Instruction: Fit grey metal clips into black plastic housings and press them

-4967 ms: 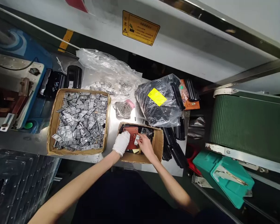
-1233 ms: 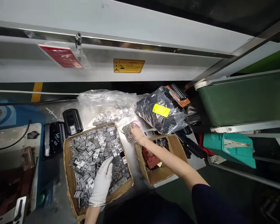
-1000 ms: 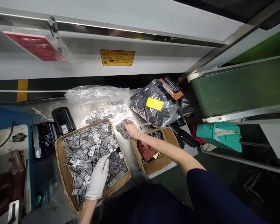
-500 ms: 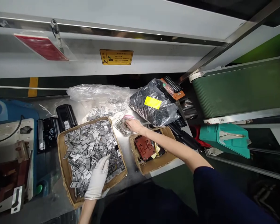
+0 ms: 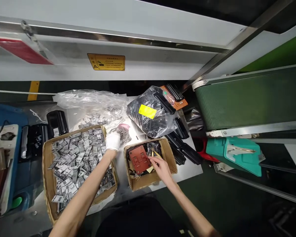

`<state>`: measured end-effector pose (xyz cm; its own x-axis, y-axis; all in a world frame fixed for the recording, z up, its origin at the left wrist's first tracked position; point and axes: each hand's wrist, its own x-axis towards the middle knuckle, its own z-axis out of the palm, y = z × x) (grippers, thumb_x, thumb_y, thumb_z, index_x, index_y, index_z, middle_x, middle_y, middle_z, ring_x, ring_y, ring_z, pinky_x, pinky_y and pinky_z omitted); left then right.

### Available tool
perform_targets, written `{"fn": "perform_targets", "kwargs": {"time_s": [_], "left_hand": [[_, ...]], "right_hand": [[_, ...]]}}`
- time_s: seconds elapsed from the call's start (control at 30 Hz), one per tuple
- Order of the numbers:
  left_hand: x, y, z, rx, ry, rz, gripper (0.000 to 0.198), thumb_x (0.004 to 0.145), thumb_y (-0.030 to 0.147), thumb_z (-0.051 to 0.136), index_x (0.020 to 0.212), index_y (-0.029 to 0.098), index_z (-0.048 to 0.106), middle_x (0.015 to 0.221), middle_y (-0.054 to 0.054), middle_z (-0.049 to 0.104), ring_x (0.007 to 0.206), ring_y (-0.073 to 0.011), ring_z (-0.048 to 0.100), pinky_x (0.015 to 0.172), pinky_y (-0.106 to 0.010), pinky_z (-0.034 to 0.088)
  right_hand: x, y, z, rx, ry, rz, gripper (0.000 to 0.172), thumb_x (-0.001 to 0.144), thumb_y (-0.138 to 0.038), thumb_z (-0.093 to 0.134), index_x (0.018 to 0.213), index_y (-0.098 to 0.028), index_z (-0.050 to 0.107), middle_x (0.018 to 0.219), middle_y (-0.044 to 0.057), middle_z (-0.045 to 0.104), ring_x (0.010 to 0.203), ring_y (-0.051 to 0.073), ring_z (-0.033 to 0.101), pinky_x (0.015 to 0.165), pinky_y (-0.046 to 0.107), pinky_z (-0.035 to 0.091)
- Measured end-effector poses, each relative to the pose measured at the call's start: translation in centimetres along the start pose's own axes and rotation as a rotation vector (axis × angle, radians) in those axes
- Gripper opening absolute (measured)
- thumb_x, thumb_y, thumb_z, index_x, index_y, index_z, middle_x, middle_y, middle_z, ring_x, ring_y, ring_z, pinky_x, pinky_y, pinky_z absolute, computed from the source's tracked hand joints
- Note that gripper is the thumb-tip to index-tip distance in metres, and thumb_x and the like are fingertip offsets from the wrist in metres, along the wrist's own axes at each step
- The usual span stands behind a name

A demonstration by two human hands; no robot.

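Note:
My left hand, in a white glove, is at the clear plastic bag of small metal pins, touching its left side; its fingertips do not show clearly. My bare right hand reaches into the small cardboard box. Its thumb and fingertips are pinched together at the right edge of a reddish-brown plate; what they hold, if anything, is too small to make out. A yellow-handled item lies just above these fingers. Left of my gloved hand stands a larger cardboard box heaped with grey metal clips.
Behind the boxes lie a clear bag of more clips and a bag of black parts with a yellow label. Long black parts rest at the table's right. A blue machine stands left, a green conveyor and teal bin right.
My right hand has left the bag of pins and moved down into the small box. My left hand has gone from the clips up to the bag. The view has shifted right.

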<state>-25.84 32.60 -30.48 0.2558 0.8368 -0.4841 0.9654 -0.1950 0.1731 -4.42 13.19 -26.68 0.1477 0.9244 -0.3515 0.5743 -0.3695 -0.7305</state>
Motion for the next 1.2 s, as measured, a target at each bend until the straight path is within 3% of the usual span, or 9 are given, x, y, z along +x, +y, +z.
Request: {"fn": "perform_targets", "kwargs": {"time_s": [0.2, 0.43, 0.57, 0.7, 0.83, 0.9, 1.0, 1.1, 1.2], "left_hand": [[1.7, 0.4, 2.1, 0.225, 0.028, -0.019, 0.036, 0.103, 0.030, 0.049, 0.133, 0.010, 0.053, 0.118, -0.014, 0.063, 0.108, -0.0263, 0.063, 0.092, -0.043, 0.053], [3.0, 1.2, 1.7, 0.304, -0.048, 0.033, 0.026, 0.103, 0.022, 0.049, 0.124, 0.011, 0.059, 0.114, -0.011, 0.066, 0.101, -0.0222, 0.065, 0.092, -0.042, 0.054], [2.2, 0.7, 0.8, 0.289, -0.039, 0.051, 0.026, 0.105, 0.026, 0.045, 0.118, 0.010, 0.062, 0.110, -0.011, 0.067, 0.103, -0.0232, 0.065, 0.095, -0.045, 0.052], [0.5, -0.4, 0.3, 0.199, 0.015, 0.080, 0.030, 0.105, 0.027, 0.038, 0.113, 0.009, 0.061, 0.105, -0.013, 0.067, 0.097, -0.0249, 0.066, 0.089, -0.042, 0.053], [-3.4, -0.6, -0.1, 0.039, 0.198, 0.128, 0.037, 0.106, 0.029, 0.026, 0.105, 0.010, 0.058, 0.097, -0.015, 0.065, 0.089, -0.0246, 0.065, 0.087, -0.038, 0.053], [-6.7, -0.3, -0.9, -0.045, 0.319, 0.247, 0.039, 0.107, 0.032, 0.021, 0.102, 0.014, 0.055, 0.095, -0.012, 0.063, 0.090, -0.0217, 0.064, 0.090, -0.034, 0.053], [-12.1, 0.4, -3.1, -0.107, 0.475, 0.475, 0.037, 0.108, 0.038, 0.024, 0.098, 0.018, 0.054, 0.089, -0.007, 0.063, 0.082, -0.0191, 0.063, 0.081, -0.031, 0.052], [-16.0, 0.9, -5.9, -0.039, 0.639, 0.704, 0.015, 0.105, 0.027, 0.041, 0.111, 0.018, 0.051, 0.088, -0.006, 0.067, 0.076, -0.0195, 0.062, 0.073, -0.032, 0.049], [-17.4, 0.7, -8.1, 0.097, 0.677, 0.857, 0.019, 0.100, 0.009, 0.038, 0.113, 0.015, 0.051, 0.078, -0.004, 0.066, 0.063, -0.0182, 0.057, 0.059, -0.031, 0.040]], "right_hand": [[-2.1, 3.1, -0.6, 0.110, -0.063, 0.063, 0.038, 0.094, -0.036, 0.047, 0.108, -0.020, 0.079, 0.100, 0.010, 0.076, 0.069, 0.019, 0.068, 0.072, 0.032, 0.056], [-3.8, 3.4, -1.3, 0.188, -0.109, 0.095, 0.037, 0.095, -0.037, 0.047, 0.109, -0.022, 0.078, 0.102, 0.009, 0.074, 0.077, 0.021, 0.069, 0.073, 0.034, 0.055], [-4.4, 3.7, -2.5, 0.202, -0.136, 0.097, 0.037, 0.095, -0.037, 0.045, 0.107, -0.023, 0.077, 0.107, 0.010, 0.074, 0.088, 0.024, 0.071, 0.079, 0.036, 0.053], [-3.8, 3.3, -2.6, 0.185, -0.174, 0.078, 0.036, 0.095, -0.037, 0.042, 0.107, -0.021, 0.073, 0.102, 0.010, 0.074, 0.079, 0.023, 0.068, 0.071, 0.035, 0.051], [-0.9, -0.5, -1.6, 0.235, -0.205, -0.054, 0.030, 0.097, -0.034, 0.036, 0.093, -0.021, 0.063, 0.090, 0.008, 0.069, 0.072, 0.020, 0.061, 0.067, 0.032, 0.046], [0.9, -3.8, -1.4, 0.282, -0.213, -0.106, 0.026, 0.096, -0.031, 0.033, 0.091, -0.022, 0.057, 0.083, 0.004, 0.065, 0.072, 0.019, 0.058, 0.068, 0.031, 0.043], [2.9, -8.9, -1.8, 0.371, -0.218, -0.203, 0.019, 0.089, -0.021, 0.031, 0.076, -0.023, 0.046, 0.072, -0.001, 0.054, 0.067, 0.017, 0.049, 0.066, 0.030, 0.035], [3.5, -12.7, -2.8, 0.405, -0.296, -0.359, 0.021, 0.087, -0.019, 0.032, 0.066, -0.023, 0.029, 0.064, -0.003, 0.036, 0.062, 0.015, 0.036, 0.062, 0.031, 0.027], [3.4, -14.3, -3.3, 0.326, -0.459, -0.444, 0.034, 0.099, -0.030, 0.036, 0.066, -0.023, 0.027, 0.064, -0.003, 0.034, 0.062, 0.015, 0.034, 0.061, 0.031, 0.025]]}}
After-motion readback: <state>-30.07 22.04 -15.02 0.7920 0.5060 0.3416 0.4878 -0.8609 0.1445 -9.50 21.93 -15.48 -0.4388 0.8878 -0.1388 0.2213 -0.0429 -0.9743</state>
